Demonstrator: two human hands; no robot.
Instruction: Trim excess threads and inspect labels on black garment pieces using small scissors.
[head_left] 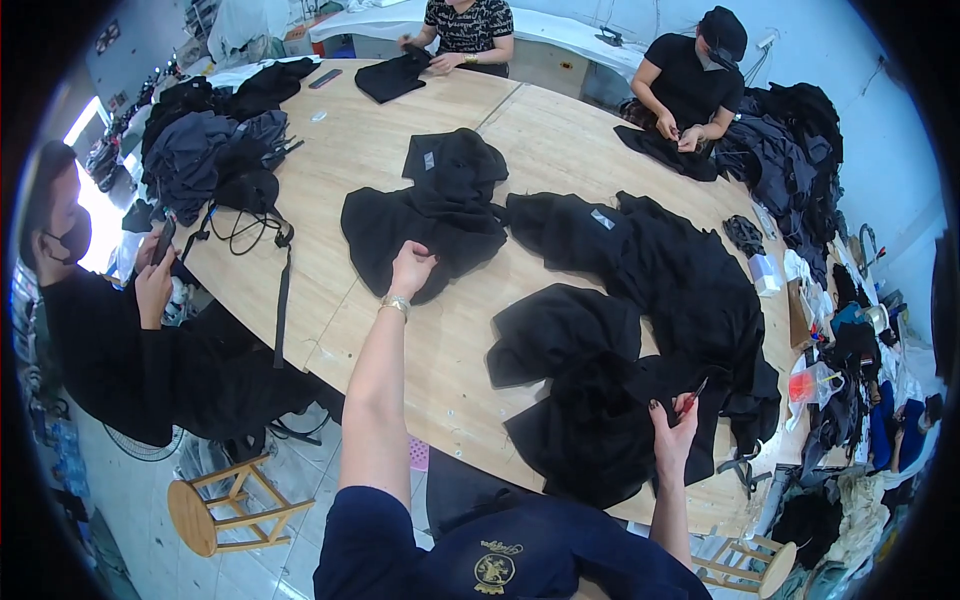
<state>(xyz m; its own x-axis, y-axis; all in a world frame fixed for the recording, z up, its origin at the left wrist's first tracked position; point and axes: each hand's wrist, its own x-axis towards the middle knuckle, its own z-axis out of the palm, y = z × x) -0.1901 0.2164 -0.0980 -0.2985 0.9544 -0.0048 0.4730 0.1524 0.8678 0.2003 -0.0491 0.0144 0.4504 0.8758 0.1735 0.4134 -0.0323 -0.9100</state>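
My left hand [412,268] reaches out over a black garment [385,222] lying spread on the wooden table [340,305]. Its thumb and fingers are pinched together at the cloth; whether fabric or a thread is between them is too small to tell. My right hand [676,432] is closed around a small pair of red-handled thread snips [692,397], its dark tip pointing up and away. Beneath and beside it lie several black garments [700,285] in a loose curve. Another black piece [455,160] with a pale label touches the far side of the left-hand garment.
At the far side, two people [690,85] handle black cloth. A masked person [110,290] on the left holds a phone [163,240]. Dark clothing heaps [205,150] stand at left and right, with dangling straps. A wooden stool [215,510] is below left; a white box [766,274] sits right.
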